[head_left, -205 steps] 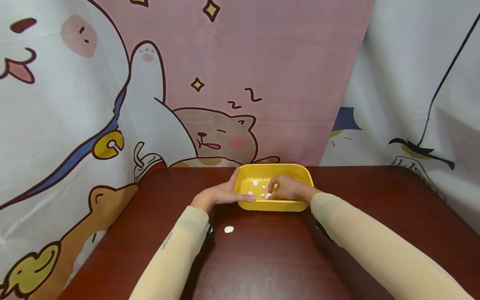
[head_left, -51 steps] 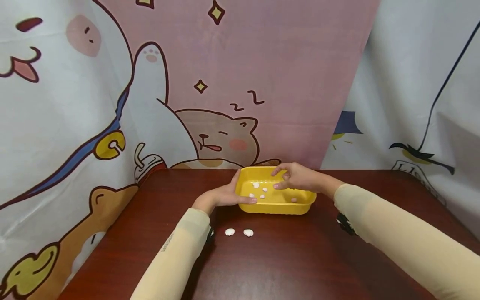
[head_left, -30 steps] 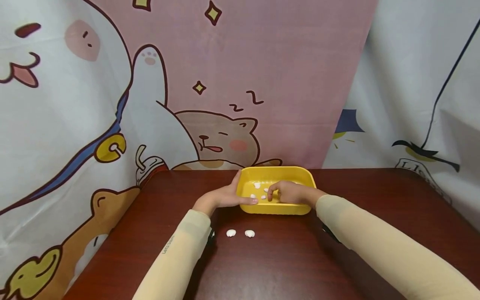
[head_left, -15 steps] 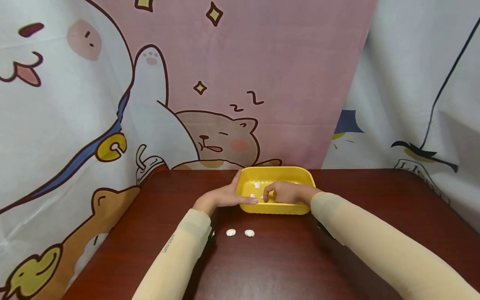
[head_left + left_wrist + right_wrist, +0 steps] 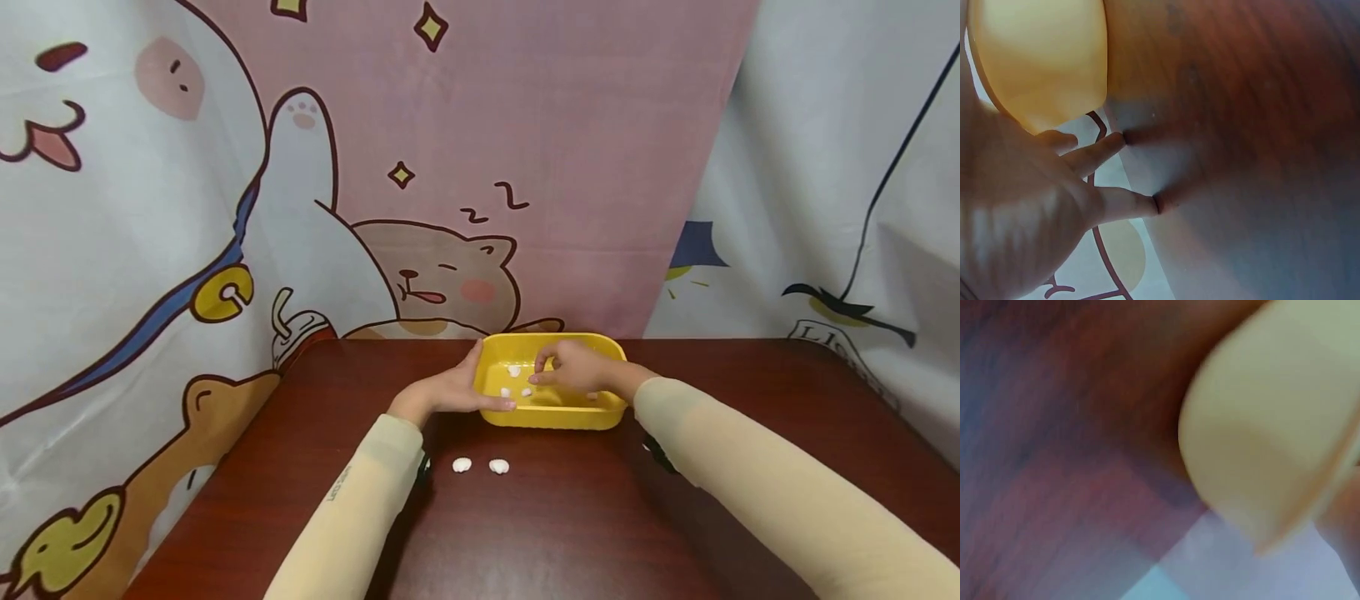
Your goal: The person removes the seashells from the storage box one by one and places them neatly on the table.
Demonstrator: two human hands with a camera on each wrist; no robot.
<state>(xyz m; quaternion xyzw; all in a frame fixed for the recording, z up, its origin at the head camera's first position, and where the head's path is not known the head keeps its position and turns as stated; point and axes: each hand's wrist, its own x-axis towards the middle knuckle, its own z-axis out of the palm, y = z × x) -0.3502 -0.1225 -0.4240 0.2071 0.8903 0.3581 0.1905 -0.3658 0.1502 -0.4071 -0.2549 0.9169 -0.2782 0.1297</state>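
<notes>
Right hand raised; glossy, round-cornered yellow tray holds white shells.

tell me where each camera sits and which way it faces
Head: worn on the head, facing forward and down at the yellow tray, table and cartoon backdrop; left hand, right hand and sleeves show.
Left wrist: on that wrist, facing the yellow tray and table; the left hand shows.
Right wrist: on that wrist, facing the yellow tray and table; only apparent skin at right edge.
Head and left wrist share the left hand.
</notes>
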